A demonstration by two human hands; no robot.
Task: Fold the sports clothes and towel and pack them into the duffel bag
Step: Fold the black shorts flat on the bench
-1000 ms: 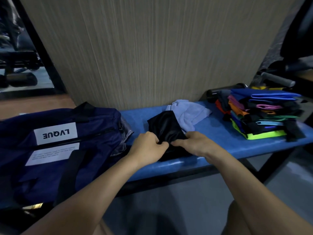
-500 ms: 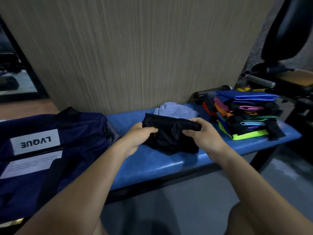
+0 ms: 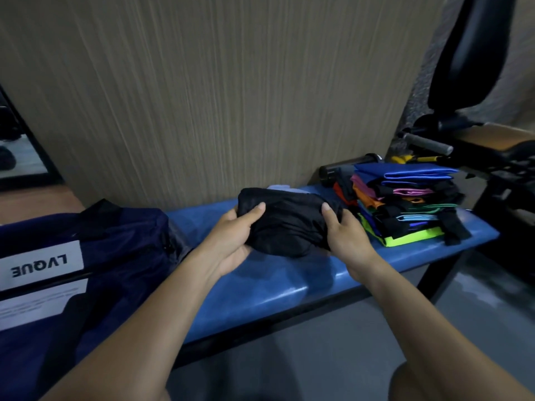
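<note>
2 hands hold a folded black garment (image 3: 285, 224) just above the blue bench (image 3: 260, 287): the left hand (image 3: 234, 238) grips its 9 o'clock end, the right hand (image 3: 344, 235) its 3 o'clock end. At 9 o'clock lies the navy duffel bag (image 3: 95, 256); at 3 o'clock sits a stack of folded clothes (image 3: 405, 206), and a pale towel (image 3: 279, 187) peeks out at 12 o'clock.

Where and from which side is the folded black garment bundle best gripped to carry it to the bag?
Probably at its two short ends, from left and right, as the left hand and right hand do: the folded black garment bundle is wide, soft and would likely unfold otherwise.
</note>
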